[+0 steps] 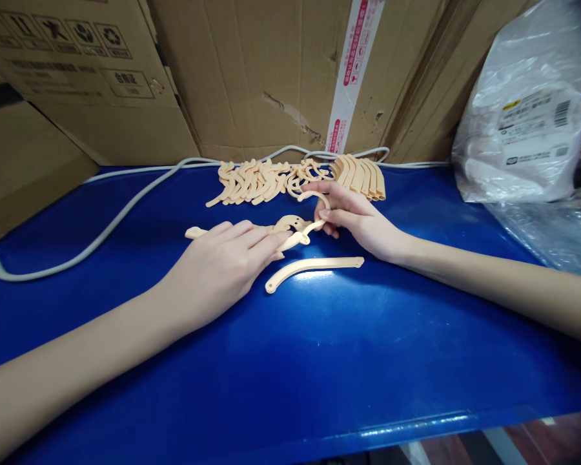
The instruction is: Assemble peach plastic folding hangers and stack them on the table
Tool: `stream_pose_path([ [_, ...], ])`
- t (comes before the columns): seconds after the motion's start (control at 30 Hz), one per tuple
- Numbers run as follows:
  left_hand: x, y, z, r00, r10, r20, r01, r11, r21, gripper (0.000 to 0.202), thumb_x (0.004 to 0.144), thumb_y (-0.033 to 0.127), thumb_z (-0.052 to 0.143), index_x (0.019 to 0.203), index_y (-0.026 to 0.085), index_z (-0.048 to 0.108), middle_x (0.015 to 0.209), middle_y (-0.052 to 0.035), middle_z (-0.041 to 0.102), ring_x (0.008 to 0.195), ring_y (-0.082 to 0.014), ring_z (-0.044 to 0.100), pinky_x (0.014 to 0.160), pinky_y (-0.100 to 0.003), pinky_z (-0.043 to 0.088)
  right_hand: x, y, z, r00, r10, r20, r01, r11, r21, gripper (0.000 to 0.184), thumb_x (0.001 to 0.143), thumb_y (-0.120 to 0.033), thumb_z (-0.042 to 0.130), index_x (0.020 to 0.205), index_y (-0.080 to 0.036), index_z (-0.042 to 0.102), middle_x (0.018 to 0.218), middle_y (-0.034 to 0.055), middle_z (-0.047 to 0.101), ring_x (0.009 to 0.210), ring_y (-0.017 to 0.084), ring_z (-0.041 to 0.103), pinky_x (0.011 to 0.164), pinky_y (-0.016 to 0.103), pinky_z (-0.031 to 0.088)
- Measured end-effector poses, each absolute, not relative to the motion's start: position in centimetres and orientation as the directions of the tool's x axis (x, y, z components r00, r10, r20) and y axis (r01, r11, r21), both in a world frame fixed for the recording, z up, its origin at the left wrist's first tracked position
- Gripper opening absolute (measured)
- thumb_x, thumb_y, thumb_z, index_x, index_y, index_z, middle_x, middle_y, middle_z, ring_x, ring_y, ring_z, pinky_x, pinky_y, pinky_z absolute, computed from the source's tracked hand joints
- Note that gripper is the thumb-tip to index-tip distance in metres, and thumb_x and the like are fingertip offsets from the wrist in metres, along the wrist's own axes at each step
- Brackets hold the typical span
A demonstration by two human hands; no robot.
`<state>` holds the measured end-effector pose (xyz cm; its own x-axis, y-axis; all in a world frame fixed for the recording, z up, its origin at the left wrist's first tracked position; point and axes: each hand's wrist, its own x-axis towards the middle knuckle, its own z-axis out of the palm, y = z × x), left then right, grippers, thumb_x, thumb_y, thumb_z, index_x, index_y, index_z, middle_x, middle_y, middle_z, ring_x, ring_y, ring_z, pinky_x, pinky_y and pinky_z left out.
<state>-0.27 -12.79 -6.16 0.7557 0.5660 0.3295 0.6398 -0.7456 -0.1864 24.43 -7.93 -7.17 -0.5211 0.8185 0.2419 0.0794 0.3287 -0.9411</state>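
Observation:
My left hand (227,265) is closed over a cream-coloured long plastic piece (193,232), whose end sticks out past the knuckles. My right hand (351,213) pinches a thin curved, hook-shaped cream piece (325,199) between thumb and fingers. The lower end of that hook meets the tip of the left hand's piece; whether the two are joined I cannot tell. Behind the left fingers shows a rounded cream part with small holes (293,223), partly hidden. Closer to me, a single bent cream strip (314,263) with a hole near its end lies on the blue surface.
Behind the hands lie a heap of wavy cream pieces (252,181), several small hooks (314,169) and a row of curved strips (361,175). A white cable (126,213) runs along the back left. Cardboard boxes (252,77) wall the rear; a plastic bag (523,129) stands right.

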Motion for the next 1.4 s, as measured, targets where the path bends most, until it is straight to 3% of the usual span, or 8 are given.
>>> stream_pose_path([
  [0.37,0.0,-13.5,-5.1,0.724,0.587,0.363,0.652,-0.754,-0.081,0.041,0.098,0.02,0.036,0.133,0.015,0.059,0.1,-0.0082,0.07,0.087,-0.0243,0.068,0.063,-0.032,0.049,24.1,-9.1,-6.8,-0.552,0.76,0.344,0.077,0.457,-0.886,0.048,0.095,-0.022,0.057,0.139,-0.022,0.038,0.087,-0.0017,0.058,0.078,0.012,0.057,0.073,0.029,0.05],
  [0.47,-0.2,-13.4,-5.1,0.645,0.704,0.299,0.677,-0.707,0.204,0.03,0.095,0.025,0.046,0.121,0.022,0.06,0.099,-0.0029,0.069,0.083,-0.0203,0.068,0.058,-0.027,0.047,24.1,-9.4,-6.6,-0.533,0.781,0.326,0.088,0.434,-0.897,0.062,0.093,-0.027,0.063,0.146,-0.021,0.031,0.084,-0.0026,0.06,0.078,0.014,0.059,0.071,0.029,0.049],
  [0.57,0.0,-13.1,-4.9,0.524,0.821,0.224,0.621,-0.549,0.559,0.02,0.091,0.032,0.056,0.109,0.024,0.058,0.099,-0.0008,0.069,0.078,-0.0166,0.067,0.06,-0.025,0.051,24.2,-9.5,-6.5,-0.541,0.764,0.351,0.208,0.526,-0.825,0.036,0.091,-0.036,0.067,0.12,-0.017,0.057,0.073,-0.0036,0.058,0.066,0.011,0.054,0.062,0.026,0.043],
  [0.73,0.6,-12.6,-4.3,0.362,0.932,-0.015,0.429,-0.153,0.89,0.027,0.083,0.043,0.066,0.094,0.02,0.059,0.081,-0.003,0.066,0.068,-0.0176,0.066,0.044,-0.023,0.053,24.4,-9.9,-6.6,-0.734,0.491,0.469,0.288,0.851,-0.44,0.031,0.088,-0.046,0.071,0.092,-0.016,0.07,0.081,0.0026,0.066,0.076,0.015,0.059,0.07,0.028,0.045],
  [0.9,0.4,-12.1,-4.3,0.274,0.937,-0.217,0.271,0.141,0.952,0.025,0.079,0.041,0.075,0.084,0.018,0.07,0.082,-0.0033,0.07,0.064,-0.0137,0.066,0.055,-0.025,0.06,24.2,-10.1,-6.8,-0.835,0.327,0.442,0.28,0.945,-0.17,0.025,0.1,-0.034,0.054,0.101,-0.016,0.072,0.096,0.0083,0.066,0.087,0.018,0.06,0.077,0.031,0.047],
  [1.07,-0.2,-11.8,-4.7,0.253,0.907,-0.336,0.15,0.306,0.94,0.02,0.073,0.034,0.083,0.083,0.02,0.075,0.083,-0.003,0.073,0.064,-0.0137,0.069,0.059,-0.025,0.063,24.0,-10.1,-6.6,-0.798,0.412,0.441,0.355,0.911,-0.208,0.024,0.104,-0.026,0.043,0.103,-0.013,0.064,0.098,0.0099,0.067,0.088,0.019,0.06,0.08,0.032,0.046],
  [1.27,0.2,-12.1,-4.2,0.272,0.929,-0.249,0.166,0.21,0.964,0.017,0.079,0.034,0.077,0.077,0.017,0.073,0.077,-0.0037,0.071,0.06,-0.0124,0.065,0.057,-0.024,0.062,24.3,-10.4,-6.8,-0.768,0.429,0.475,0.354,0.903,-0.244,0.023,0.101,-0.014,0.034,0.104,-0.015,0.057,0.096,0.009,0.067,0.079,0.017,0.058,0.071,0.028,0.044],
  [1.4,0.4,-12.2,-4.1,0.276,0.934,-0.228,0.192,0.179,0.965,0.018,0.082,0.032,0.072,0.093,0.019,0.076,0.079,-0.0056,0.071,0.059,-0.0141,0.065,0.045,-0.022,0.057,24.4,-10.8,-6.6,-0.704,0.537,0.465,0.399,0.841,-0.366,0.022,0.104,-0.027,0.038,0.113,-0.018,0.056,0.087,0.0016,0.068,0.064,0.012,0.056,0.061,0.023,0.04],
])
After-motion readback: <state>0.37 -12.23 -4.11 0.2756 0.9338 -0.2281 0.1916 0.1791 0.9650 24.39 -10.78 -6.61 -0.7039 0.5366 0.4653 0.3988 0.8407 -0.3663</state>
